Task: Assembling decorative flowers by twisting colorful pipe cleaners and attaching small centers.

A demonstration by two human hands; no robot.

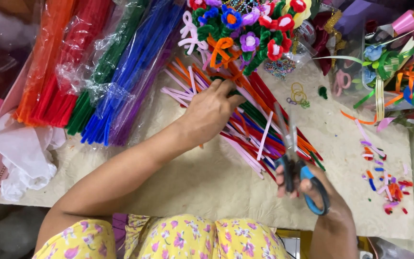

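Head view: my left hand [210, 111] is resting, fingers spread, on loose pipe cleaners [245, 127] piled mid-table [207, 182]. My right hand [312, 194], fingers curled through the handles, is holding blue scissors [297, 163] at the near edge. I'm judging it best to separate one stem before cutting.

Cream-covered table [207, 187] under loose pipe cleaners [259, 129], bagged bundles [97, 72], probably rubber bands [298, 93], cut scraps [384, 184].

Head camera looks steeply down (close) over the worktable [207, 187].
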